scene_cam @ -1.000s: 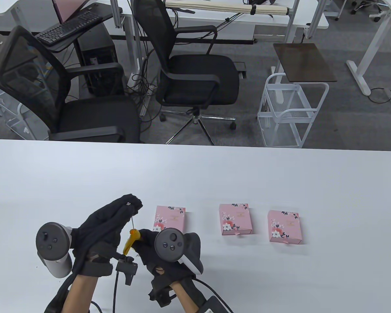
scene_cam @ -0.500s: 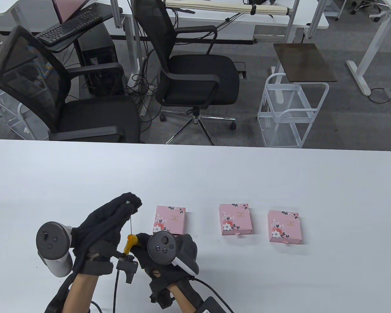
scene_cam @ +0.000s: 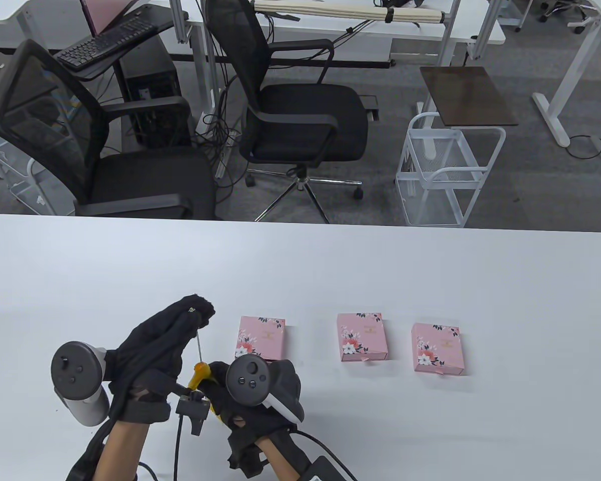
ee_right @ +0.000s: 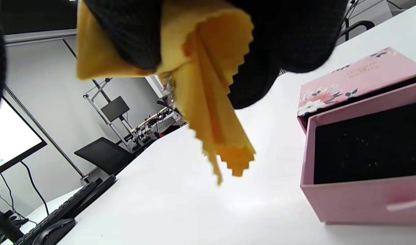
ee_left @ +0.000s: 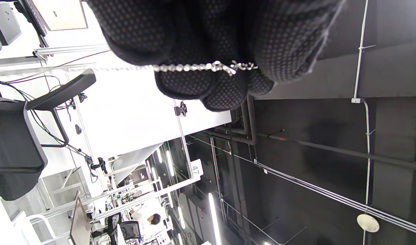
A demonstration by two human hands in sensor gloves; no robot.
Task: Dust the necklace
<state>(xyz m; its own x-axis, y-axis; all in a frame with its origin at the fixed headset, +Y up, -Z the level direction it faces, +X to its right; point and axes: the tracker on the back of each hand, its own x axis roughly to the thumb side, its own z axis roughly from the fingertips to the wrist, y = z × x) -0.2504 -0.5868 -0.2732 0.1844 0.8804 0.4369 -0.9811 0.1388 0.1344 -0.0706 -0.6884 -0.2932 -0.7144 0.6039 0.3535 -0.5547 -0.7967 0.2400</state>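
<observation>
Left hand (scene_cam: 165,340) pinched the chain (ee_left: 194,67) at its clasp end between fingertips (ee_left: 228,92), held up so the chain ran taut down toward the right hand (scene_cam: 245,396). Right hand gripped a yellow cloth (ee_right: 208,112) bunched around the chain's lower part; fingers were pressed together on the cloth, and a bit of chain showed inside the fold in the right wrist view. So the chain was off the table, strung between both hands at near left

Step in hand looked like the wipe itself: cloth closed on the chain, one end anchored. Next move probably called for sliding the cloth along the chain while the left kept tension, light enough not to yank the clasp free

Just right of the hands sat an open pink box (ee_right: 361,136), drawer out with dark foam lining. Two more pink boxes (scene_cam: 361,336) (scene_cam: 438,348) stood further right, well apart, apparently closed

White table (scene_cam: 430,270). Beyond its far edge: two black office chairs (scene_cam: 300,115), a white wire cart (scene_cam: 445,170), a keyboard (scene_cam: 105,42) far left, grey carpet
</observation>
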